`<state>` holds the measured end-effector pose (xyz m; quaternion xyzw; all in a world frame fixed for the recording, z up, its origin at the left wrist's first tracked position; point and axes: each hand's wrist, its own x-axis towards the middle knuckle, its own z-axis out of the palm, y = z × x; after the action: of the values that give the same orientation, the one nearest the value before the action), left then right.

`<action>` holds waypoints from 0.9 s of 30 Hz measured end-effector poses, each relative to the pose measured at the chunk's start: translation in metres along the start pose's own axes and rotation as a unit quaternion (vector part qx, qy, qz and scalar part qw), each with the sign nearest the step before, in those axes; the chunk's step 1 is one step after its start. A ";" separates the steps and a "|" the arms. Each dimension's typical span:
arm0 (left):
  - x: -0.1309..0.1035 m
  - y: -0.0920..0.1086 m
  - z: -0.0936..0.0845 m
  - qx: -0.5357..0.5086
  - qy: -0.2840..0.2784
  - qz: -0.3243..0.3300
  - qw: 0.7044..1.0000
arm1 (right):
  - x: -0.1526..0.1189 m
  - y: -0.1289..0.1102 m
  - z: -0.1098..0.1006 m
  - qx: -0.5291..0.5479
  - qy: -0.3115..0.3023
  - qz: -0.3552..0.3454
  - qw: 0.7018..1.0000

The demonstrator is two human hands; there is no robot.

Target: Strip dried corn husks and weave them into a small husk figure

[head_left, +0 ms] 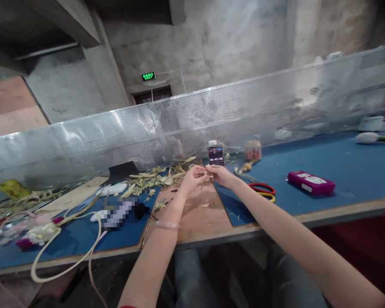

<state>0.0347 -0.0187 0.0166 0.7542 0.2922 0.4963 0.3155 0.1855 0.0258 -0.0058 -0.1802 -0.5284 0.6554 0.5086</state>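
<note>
My left hand (194,177) and my right hand (220,174) meet above the far part of a brown board (199,214). The fingers of both are pinched round a small pale piece of plant (207,173), too small to make out well. Just behind them stands a phone (216,156) with a timer on its screen. Dried stems and leaves (147,182) are heaped to the left of my hands, and a few scraps lie on the board beneath.
Red and yellow rings (266,189) and a purple box (311,182) lie on the blue mat at the right. A jar (253,150) stands behind. Pale cables (37,265) loop over the left table edge. A perforated metal panel (192,113) runs along the back.
</note>
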 end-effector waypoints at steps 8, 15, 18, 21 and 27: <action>-0.003 0.008 0.003 -0.009 0.007 -0.027 1.000 | 0.003 0.003 0.002 0.019 0.032 -0.020 0.999; -0.003 0.011 0.003 -0.013 0.004 -0.041 0.999 | 0.004 0.003 0.006 -0.008 0.076 -0.024 0.997; -0.002 0.008 0.002 -0.019 0.003 -0.046 0.999 | 0.003 0.002 0.009 -0.019 0.100 -0.029 0.994; -0.002 0.004 0.001 -0.020 0.002 -0.048 0.999 | 0.001 0.001 0.012 -0.036 0.129 -0.033 0.990; 0.000 -0.010 -0.002 -0.040 0.003 -0.087 0.995 | 0.001 0.001 0.013 -0.143 0.139 -0.067 0.978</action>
<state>0.0313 -0.0119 0.0100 0.7115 0.3373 0.4802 0.3865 0.1748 0.0205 -0.0013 -0.3046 -0.5516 0.5057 0.5892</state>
